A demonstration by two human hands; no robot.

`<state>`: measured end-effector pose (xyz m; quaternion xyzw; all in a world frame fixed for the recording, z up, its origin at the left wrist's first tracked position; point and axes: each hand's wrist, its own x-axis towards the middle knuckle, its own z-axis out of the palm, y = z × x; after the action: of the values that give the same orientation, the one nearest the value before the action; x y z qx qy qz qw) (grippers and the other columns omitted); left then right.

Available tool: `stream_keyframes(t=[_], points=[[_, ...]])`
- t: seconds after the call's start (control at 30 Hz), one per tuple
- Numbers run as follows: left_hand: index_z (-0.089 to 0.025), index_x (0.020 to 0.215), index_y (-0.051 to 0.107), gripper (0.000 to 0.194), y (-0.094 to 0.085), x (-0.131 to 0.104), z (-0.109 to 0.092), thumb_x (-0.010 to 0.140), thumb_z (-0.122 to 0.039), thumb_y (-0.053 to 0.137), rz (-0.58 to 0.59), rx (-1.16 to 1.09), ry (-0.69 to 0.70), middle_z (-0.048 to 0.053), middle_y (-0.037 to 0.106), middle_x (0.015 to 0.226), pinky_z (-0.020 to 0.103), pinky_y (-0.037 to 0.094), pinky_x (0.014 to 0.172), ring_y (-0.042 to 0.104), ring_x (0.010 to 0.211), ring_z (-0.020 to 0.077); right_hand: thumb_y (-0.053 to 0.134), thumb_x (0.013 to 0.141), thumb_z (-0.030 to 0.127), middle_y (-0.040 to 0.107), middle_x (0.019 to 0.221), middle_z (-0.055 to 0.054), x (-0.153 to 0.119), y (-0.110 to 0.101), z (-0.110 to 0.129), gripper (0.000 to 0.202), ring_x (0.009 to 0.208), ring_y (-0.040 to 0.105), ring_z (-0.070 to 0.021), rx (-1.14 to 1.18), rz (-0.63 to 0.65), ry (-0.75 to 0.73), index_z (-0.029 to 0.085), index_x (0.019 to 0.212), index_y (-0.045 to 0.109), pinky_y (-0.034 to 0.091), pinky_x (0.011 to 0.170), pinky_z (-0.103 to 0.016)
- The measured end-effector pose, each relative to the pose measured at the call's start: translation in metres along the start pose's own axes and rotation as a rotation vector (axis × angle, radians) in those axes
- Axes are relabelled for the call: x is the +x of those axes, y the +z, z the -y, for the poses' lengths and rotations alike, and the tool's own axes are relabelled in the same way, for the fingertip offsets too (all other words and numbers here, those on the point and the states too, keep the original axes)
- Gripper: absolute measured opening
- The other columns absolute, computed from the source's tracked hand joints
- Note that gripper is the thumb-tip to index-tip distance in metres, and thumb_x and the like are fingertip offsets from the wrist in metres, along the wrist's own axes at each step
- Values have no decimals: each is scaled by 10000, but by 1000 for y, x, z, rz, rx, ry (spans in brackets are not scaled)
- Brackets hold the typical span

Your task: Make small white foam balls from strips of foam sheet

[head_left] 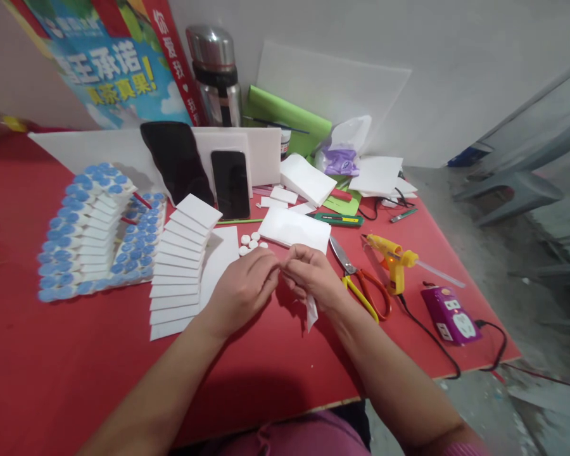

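The right hand [308,273] clamped a white strip [311,313]; whether the left hand [247,284] gripped was unclear; uneven tugging risked tearing.

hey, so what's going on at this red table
At the red table, a person's left hand and right hand meet; anything pinched between them is hidden. A white strip hangs from the right hand. A stepped row of white pieces is on the left, scissors and a yellow glue gun on the right.
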<state>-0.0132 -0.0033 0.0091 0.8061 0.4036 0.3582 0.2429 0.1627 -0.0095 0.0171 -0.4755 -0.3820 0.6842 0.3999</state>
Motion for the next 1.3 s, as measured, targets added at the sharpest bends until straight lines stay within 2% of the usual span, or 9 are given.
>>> stream_keyframes(t=[0.07,0.17,0.23,0.37,0.5,0.73,0.9,1.13,1.3], points=[[-208,938,685,61,-1,3,-2,928,-252,643,-35,-222,-192,78,718,944,333,517,787,654,878,221,661,804,308,570,504,88,-2,1,0,185,355,412,-77,-134,-56,-113,239,748,498,291,377,-206],[-188,964,689,189,-2,8,-1,892,-361,716,-17,-719,-516,30,697,775,276,501,629,618,661,160,639,847,284,665,651,30,-6,2,-2,122,539,556,-114,-436,-143,-374,224,777,559,405,527,-237],[-167,891,684,250,-2,11,1,858,-402,764,15,-978,-653,8,661,659,239,444,531,556,543,119,622,881,286,687,709,10,-7,0,-4,110,611,578,-130,-620,-165,-498,221,803,580,415,585,-254],[-147,810,679,304,-4,13,4,719,-316,914,46,-1195,-782,11,684,675,180,400,482,572,545,84,593,933,290,710,735,-5,-6,-4,-9,100,599,582,-135,-811,-162,-593,220,866,612,417,597,-266],[-133,820,696,304,-6,12,7,709,-284,935,95,-1287,-838,20,709,704,159,424,486,595,549,73,579,966,282,757,807,-35,-6,-6,-9,113,683,677,-156,-881,-161,-678,213,905,645,461,653,-268],[-121,819,741,232,-6,9,14,739,-239,924,100,-1234,-786,17,696,697,147,447,521,575,558,52,604,946,312,751,768,-20,-7,-2,-9,113,627,653,-149,-866,-235,-589,222,886,638,437,606,-260],[-136,769,717,276,-3,12,6,692,-283,938,32,-1107,-780,-1,671,640,171,431,506,535,511,56,636,927,338,702,715,5,-6,0,-11,142,572,587,-127,-788,-275,-553,220,862,594,407,565,-240],[-160,800,713,180,2,9,-10,780,-299,826,-190,-706,-658,-10,676,685,213,455,580,580,594,98,597,917,267,578,608,40,-8,12,-14,172,505,458,-99,-799,-266,-692,214,760,548,336,526,-232],[-160,826,721,190,0,9,-6,803,-321,819,-201,-641,-556,-3,689,753,227,481,637,609,663,112,586,926,223,615,634,34,-8,20,-22,137,500,479,-97,-782,-255,-751,216,792,558,348,518,-225]])
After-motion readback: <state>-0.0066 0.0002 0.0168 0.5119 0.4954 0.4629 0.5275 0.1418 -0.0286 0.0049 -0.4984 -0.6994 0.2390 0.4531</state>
